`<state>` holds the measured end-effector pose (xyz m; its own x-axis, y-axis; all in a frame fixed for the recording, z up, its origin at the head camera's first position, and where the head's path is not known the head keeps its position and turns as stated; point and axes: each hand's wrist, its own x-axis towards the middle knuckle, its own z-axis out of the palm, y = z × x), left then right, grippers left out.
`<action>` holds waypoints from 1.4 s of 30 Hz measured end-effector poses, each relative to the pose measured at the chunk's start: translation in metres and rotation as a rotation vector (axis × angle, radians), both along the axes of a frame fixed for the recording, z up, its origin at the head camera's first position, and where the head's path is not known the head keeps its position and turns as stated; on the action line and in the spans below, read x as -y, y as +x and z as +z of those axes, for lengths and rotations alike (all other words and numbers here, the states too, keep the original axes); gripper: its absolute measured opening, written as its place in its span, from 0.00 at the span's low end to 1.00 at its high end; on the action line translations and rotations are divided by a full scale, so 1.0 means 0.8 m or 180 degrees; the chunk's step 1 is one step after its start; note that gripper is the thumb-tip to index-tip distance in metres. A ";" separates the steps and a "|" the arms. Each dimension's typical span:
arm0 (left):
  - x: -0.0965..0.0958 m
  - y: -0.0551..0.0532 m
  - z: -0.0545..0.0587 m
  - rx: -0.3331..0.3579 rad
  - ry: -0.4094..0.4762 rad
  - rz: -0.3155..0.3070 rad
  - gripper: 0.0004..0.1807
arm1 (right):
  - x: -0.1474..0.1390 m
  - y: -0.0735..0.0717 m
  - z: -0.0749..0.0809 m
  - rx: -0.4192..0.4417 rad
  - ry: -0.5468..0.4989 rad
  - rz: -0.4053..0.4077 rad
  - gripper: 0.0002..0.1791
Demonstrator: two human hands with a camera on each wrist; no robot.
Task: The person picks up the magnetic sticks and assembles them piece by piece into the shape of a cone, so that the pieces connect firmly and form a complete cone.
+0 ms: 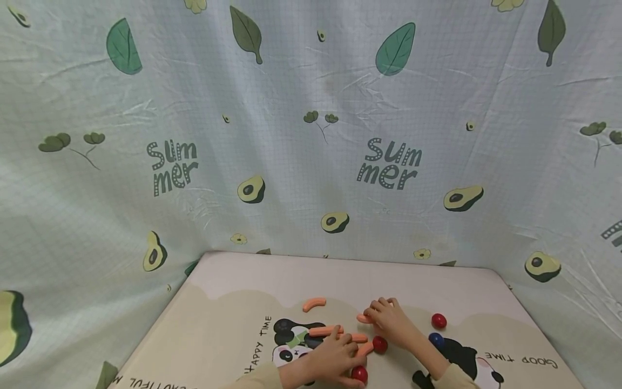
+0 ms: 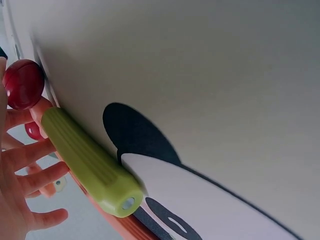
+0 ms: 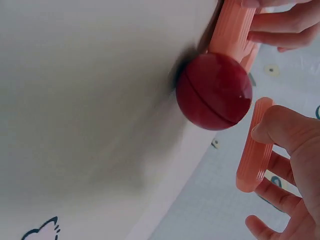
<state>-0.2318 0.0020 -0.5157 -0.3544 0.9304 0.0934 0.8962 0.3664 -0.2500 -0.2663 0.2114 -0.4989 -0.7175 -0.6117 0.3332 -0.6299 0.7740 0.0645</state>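
Observation:
My right hand (image 1: 394,325) pinches a short ridged orange stick (image 3: 256,145) between thumb and fingers, just above the table. Beside it lies a red ball (image 1: 380,344) with a seam round it. My left hand (image 1: 331,357) is spread low over several orange sticks (image 1: 324,330), its fingers loosely extended. A ridged green stick (image 2: 90,162) lies right by those fingers in the left wrist view; in the head view the hand hides it. Another red ball (image 1: 359,373) sits close to the left thumb. Whether the left fingers touch any piece, I cannot tell.
A curved orange piece (image 1: 314,304) lies farther back on the table (image 1: 233,313). Right of the right forearm are a red ball (image 1: 439,321) and a blue ball (image 1: 436,340). The tabletop carries printed pandas and lettering. A patterned curtain (image 1: 291,162) hangs behind.

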 end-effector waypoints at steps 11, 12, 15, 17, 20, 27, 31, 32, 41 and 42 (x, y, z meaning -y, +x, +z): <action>0.008 0.009 -0.001 -0.0201 0.0113 -0.0042 0.23 | -0.002 0.028 0.000 -0.0018 0.0031 0.0087 0.13; 0.009 0.010 -0.001 -0.0209 0.0135 -0.0046 0.23 | -0.003 0.030 0.000 0.0004 0.0015 0.0085 0.13; 0.013 0.013 -0.002 -0.0258 0.0240 -0.0083 0.21 | -0.006 0.036 -0.003 0.0049 -0.0039 0.0091 0.12; 0.015 0.015 -0.003 -0.0303 0.0332 -0.0113 0.19 | -0.008 0.040 -0.005 0.0012 -0.0059 0.0109 0.12; 0.016 0.016 -0.004 -0.0363 0.0448 -0.0152 0.18 | -0.010 0.045 -0.006 -0.0101 -0.0080 0.0136 0.12; 0.018 0.017 -0.004 -0.0307 0.0366 -0.0109 0.20 | -0.009 0.062 -0.006 -0.0360 -0.0165 0.0189 0.15; 0.019 0.017 -0.004 -0.0304 0.0299 -0.0066 0.21 | -0.007 0.072 -0.007 -0.0370 -0.0167 0.0148 0.15; 0.019 0.017 -0.004 -0.0296 0.0297 -0.0060 0.22 | -0.007 0.074 -0.007 -0.0350 -0.0156 0.0133 0.15; 0.016 0.017 -0.002 -0.0362 0.0267 -0.0077 0.23 | -0.005 0.095 0.002 0.0202 0.0128 0.0107 0.15; 0.016 0.017 -0.002 -0.0385 0.0279 -0.0089 0.22 | -0.004 0.097 0.002 0.0246 0.0150 0.0115 0.15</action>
<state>-0.2185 -0.0104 -0.5175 -0.3097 0.9262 0.2151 0.8717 0.3670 -0.3249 -0.1890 0.2150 -0.4971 -0.7171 -0.6513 0.2479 -0.6619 0.7479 0.0503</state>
